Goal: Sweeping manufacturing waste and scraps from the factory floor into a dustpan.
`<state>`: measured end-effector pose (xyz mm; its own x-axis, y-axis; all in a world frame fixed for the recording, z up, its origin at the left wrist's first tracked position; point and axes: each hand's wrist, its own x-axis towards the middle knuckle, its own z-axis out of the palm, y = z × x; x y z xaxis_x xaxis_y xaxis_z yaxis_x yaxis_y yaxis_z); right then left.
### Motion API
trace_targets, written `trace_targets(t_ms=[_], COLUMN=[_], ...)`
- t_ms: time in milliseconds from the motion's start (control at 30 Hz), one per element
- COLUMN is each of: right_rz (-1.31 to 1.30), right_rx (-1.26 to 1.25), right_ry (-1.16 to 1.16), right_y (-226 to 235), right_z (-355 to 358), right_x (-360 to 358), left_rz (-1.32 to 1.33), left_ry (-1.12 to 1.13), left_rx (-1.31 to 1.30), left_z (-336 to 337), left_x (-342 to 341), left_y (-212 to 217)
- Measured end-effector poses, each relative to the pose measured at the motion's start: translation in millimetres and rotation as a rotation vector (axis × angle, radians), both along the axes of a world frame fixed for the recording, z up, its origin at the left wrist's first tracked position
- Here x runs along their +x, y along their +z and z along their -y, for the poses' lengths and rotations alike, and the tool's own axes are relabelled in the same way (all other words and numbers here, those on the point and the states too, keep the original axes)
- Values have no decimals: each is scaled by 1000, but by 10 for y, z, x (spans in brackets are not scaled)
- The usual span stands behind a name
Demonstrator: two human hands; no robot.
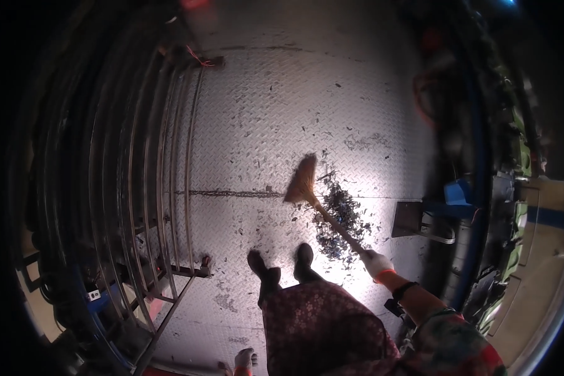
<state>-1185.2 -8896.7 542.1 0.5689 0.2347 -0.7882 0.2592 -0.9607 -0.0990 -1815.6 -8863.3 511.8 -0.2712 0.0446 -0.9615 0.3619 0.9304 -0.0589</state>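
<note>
I have my right hand (376, 263), in a white glove with an orange cuff, closed around the top of the broom (316, 203) handle. My grip there is firm and wrapped right round the stick. The broom slants away from me up and to the left: the handle crosses over a heap of dark debris (341, 219), and the straw-coloured brush head sits on the floor just left of and above that heap, a little blurred.

The heap lies on the metal tread-plate floor (263, 113), just ahead and to the right of my two dark shoes (282, 263). Smaller dark scraps are scattered thinly across the plate farther out, thickest near the brush. A dark seam runs across the floor from the left toward the brush head.

My left hand (245, 360) shows only at the bottom edge, also gloved with an orange cuff, hanging low beside my patterned skirt (323, 332). I cannot tell whether its grip is open or closed, and it touches nothing that I can see.

To my left stands a rack of curved metal bars (156, 188), well apart from the broom. To my right, beyond the heap, a dark metal bracket (410, 219) sits on the floor beside a blue frame (460, 194).
</note>
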Motion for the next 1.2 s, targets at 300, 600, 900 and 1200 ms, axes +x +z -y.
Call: trace_targets(t_ms=[300,600,900,1200], right_rz=[-90,-241,-319,17], right_rx=[326,190,-26,322], right_ry=[89,-476,-1125,-425], right_y=[-1405,-1030,372,-1366], right_z=[-3894,-2419,-1500,-3489], right_x=[820,799,347,3247], left_rz=[161,199,148,233], left_ry=[-258,-360,-635,-708], left_rx=[264,438,5,471], left_z=[-2937,-4992,-5372,-6077], left_x=[1618,2635,2610,4682], left_y=[-619,15,-74,159])
